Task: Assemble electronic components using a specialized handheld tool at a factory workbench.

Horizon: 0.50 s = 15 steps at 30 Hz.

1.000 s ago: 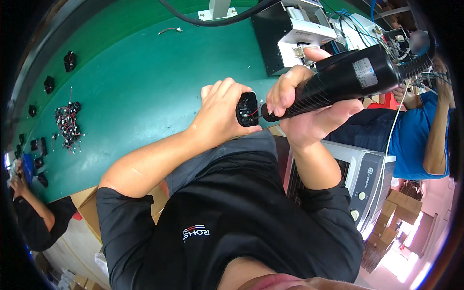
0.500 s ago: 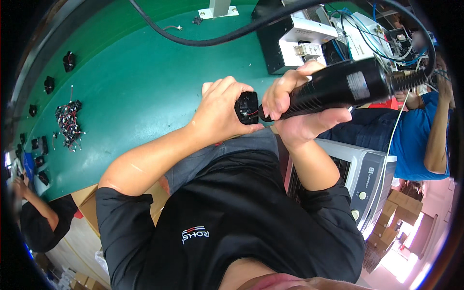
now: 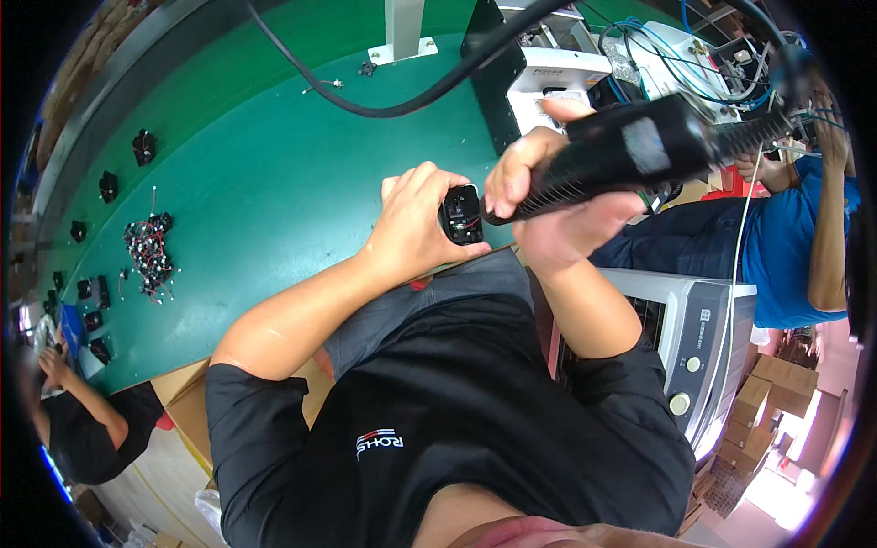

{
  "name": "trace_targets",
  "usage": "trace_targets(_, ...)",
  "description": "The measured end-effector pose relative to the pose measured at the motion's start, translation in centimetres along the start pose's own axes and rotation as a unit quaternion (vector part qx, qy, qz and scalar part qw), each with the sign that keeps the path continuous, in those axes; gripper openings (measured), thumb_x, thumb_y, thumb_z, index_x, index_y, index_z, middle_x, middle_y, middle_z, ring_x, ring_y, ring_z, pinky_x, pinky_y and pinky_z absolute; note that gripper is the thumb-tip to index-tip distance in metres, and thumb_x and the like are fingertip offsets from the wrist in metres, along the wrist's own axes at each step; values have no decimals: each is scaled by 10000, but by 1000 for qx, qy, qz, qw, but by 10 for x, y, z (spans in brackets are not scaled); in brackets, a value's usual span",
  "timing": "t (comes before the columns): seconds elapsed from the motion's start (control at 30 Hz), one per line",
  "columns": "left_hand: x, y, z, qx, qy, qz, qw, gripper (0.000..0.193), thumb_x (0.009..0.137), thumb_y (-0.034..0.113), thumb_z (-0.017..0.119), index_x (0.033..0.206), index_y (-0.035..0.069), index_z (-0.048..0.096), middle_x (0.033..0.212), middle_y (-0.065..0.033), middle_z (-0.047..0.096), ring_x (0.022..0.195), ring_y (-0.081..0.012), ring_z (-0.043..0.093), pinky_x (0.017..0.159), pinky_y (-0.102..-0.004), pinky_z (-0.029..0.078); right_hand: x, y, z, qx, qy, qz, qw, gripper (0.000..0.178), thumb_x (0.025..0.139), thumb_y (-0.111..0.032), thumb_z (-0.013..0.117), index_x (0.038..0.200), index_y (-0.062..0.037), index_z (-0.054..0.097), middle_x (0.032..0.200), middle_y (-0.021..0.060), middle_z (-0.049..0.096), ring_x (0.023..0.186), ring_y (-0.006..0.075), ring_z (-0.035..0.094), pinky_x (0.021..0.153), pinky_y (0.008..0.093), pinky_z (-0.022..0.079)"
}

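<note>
Since a second ago we have kept our left hand (image 3: 416,228) clamped around the small black part (image 3: 461,216) above the green bench (image 3: 256,183), steadying it while our right hand (image 3: 557,196) grips the black power screwdriver (image 3: 630,151) whose tip meets it.

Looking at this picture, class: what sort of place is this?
Probably an electronics assembly workshop: a long green workbench, a corded electric screwdriver in the right hand, and small black wired parts heaped nearby.

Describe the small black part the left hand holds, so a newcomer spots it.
Start at the green workbench; at its near edge the left hand holds a small black part, red wires showing inside. Unlike the black parts lying far left, it meets the black power screwdriver tip.
</note>
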<state>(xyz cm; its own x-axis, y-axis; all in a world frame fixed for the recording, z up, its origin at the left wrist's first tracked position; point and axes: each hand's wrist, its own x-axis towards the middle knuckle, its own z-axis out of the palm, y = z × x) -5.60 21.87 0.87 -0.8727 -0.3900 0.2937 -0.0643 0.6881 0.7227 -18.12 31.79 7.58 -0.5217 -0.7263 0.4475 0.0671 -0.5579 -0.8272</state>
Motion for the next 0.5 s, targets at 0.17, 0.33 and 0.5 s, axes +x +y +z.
trace_targets(0.17, 1, 1, 3, -9, 3, -9, 1000, 672, 557, 350, 948, 1087, 100, 619, 974, -65, 564, 965, -284, 554, 875, -385, 378, -6, 13, -5, -79, 18, 8, 997, 1022, 803, -880, 382, 1336, -8, 386, 663, 78, 542, 470, 148, 513, 486, 281, 469)
trace_targets(0.33, 2, -2, -2, 7, 6, -8, 1000, 667, 554, 368, 941, 1075, 104, 620, 965, -70, 569, 944, -276, 559, 853, -388, 383, -3, 22, 2, -2, 52, 3, 999, 1000, 777, -834, 523, 1254, 43, 458, 675, 58, 553, 502, 113, 506, 476, 241, 428)
trace_targets(0.5, 9, -7, -4, 3, -8, 17, 1000, 680, 597, 414, 908, 1129, 115, 607, 1015, -97, 581, 1005, -293, 561, 888, -418, 377, 9, 20, 4, -38, 31, 50, 998, 991, 736, -872, 507, 1303, -60, 447, 652, 50, 489, 485, 145, 475, 459, 292, 434)
